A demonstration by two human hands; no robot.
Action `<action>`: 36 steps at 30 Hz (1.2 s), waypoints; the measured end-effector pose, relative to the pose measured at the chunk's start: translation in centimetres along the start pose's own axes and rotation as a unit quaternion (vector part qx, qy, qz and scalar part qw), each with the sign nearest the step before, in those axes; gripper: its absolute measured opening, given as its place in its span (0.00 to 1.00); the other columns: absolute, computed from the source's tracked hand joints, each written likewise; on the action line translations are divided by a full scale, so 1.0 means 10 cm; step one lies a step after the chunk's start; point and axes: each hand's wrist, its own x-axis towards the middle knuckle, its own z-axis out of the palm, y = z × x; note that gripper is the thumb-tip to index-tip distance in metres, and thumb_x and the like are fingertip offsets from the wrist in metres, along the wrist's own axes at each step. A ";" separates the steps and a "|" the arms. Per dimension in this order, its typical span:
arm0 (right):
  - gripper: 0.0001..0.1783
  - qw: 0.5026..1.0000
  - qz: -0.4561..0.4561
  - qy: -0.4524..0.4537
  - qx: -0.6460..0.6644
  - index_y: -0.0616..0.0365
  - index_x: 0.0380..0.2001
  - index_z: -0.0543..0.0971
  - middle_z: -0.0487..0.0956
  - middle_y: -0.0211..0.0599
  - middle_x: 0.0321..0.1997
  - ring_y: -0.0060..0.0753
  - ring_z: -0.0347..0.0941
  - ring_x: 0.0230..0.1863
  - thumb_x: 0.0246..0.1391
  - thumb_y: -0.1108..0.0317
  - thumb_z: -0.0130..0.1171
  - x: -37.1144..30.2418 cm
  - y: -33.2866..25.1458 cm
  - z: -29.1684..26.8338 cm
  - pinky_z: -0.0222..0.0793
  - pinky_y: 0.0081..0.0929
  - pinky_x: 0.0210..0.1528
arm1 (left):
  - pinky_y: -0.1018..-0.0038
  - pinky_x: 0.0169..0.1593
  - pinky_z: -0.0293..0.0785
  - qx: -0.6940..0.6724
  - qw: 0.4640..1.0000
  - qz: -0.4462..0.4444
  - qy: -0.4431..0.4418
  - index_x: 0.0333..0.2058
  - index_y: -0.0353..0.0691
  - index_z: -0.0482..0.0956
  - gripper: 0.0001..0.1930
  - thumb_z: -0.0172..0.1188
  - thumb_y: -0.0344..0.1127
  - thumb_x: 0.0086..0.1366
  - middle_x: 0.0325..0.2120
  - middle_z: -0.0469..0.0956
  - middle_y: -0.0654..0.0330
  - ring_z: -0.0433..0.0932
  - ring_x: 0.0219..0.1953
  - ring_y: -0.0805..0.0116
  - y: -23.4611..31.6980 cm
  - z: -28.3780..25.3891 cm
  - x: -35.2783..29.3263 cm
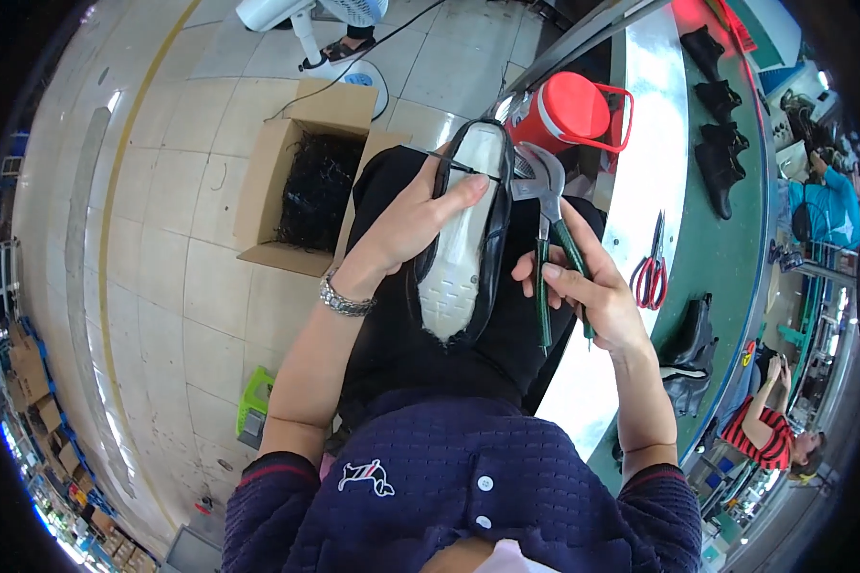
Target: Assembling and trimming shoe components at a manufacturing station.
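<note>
Head view: a shoe [461,244], pale underside up, sits over the lap at centre. At its eleven o'clock the left hand [406,222] clasps it, thumb across the underside. At three, the right hand [592,296] grips pincers [550,191] by their green handles, head beside the shoe's edge; whether it bites, I cannot tell. Beyond: jug [573,103] at one, scissors [652,277] at three, box [258,191] at ten.

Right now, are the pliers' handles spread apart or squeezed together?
Spread: the pliers show a clear gap between their green handles in the right hand. Whether the jaws grip the shoe, I cannot tell.
</note>
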 end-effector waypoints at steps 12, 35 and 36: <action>0.36 0.996 0.055 -0.019 0.062 0.56 0.70 0.43 0.75 0.58 0.50 0.44 0.75 0.51 0.63 0.74 0.43 0.11 0.02 -0.01 0.68 0.36 0.57 | 0.65 0.57 0.67 0.225 0.972 0.002 0.067 0.63 0.37 0.56 0.38 0.56 0.55 0.62 0.48 0.75 0.42 0.74 0.53 0.48 -0.38 -0.01 0.06; 0.31 0.985 0.021 0.041 -0.169 0.59 0.67 0.50 0.75 0.38 0.28 0.26 0.74 0.26 0.65 0.71 0.46 0.32 0.14 0.13 0.72 0.26 0.29 | 0.85 0.33 0.66 0.129 0.960 0.141 0.203 0.44 0.34 0.80 0.11 0.55 0.26 0.64 0.28 0.78 0.69 0.70 0.29 0.86 -0.37 0.10 0.41; 0.31 0.983 0.016 0.046 -0.177 0.59 0.67 0.51 0.75 0.38 0.27 0.26 0.74 0.26 0.65 0.71 0.47 0.31 0.14 0.14 0.72 0.26 0.30 | 0.85 0.33 0.66 0.125 0.959 0.142 0.209 0.44 0.34 0.81 0.11 0.55 0.25 0.64 0.29 0.78 0.68 0.70 0.29 0.85 -0.39 0.10 0.41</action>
